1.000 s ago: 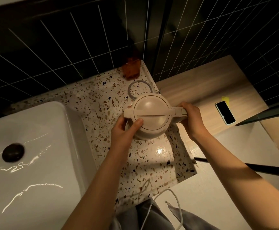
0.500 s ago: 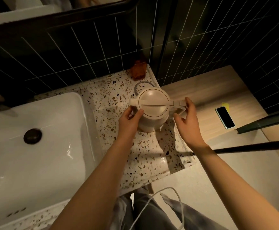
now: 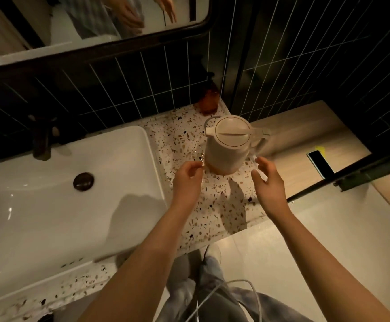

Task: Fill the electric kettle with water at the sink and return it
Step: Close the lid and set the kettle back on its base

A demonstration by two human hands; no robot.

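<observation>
Nearest the camera: both bare forearms reach forward over the front edge of the terrazzo counter (image 3: 215, 212). A white cable (image 3: 224, 289) loops below them, in front of the person's grey trousers.

Left hand (image 3: 187, 180): over the counter, just right of the sink's right rim. Fingers (image 3: 195, 167) loosely curled, part open, holding nothing. Fingertips lie just short of the lower left side of the electric kettle (image 3: 230, 145); contact cannot be confirmed, a small gap appears likely.

Right hand (image 3: 269, 182): near the counter's right edge, palm turned inward toward the kettle. Fingers (image 3: 262, 162) spread and open, empty. They sit just below and beside the kettle handle, not closed on it.

Kettle: cream-coloured, lid shut, upright at the back right part of the counter, between the two hands and slightly beyond them. Handle points right, spout left. Base shows an orange tint at the bottom edge. A pale cord curves behind it.

White sink (image 3: 50, 205): occupies the left part of the counter, dark drain plug (image 3: 83, 181) in the basin, dark tap (image 3: 42, 140) at the back rim.

Back right corner: amber bottle (image 3: 210, 98) against the dark tiled wall.

Right of the counter: a wooden shelf (image 3: 289, 135) with a phone (image 3: 320, 163) lying flat.

Farthest: mirror (image 3: 91, 24) above the tiles.
</observation>
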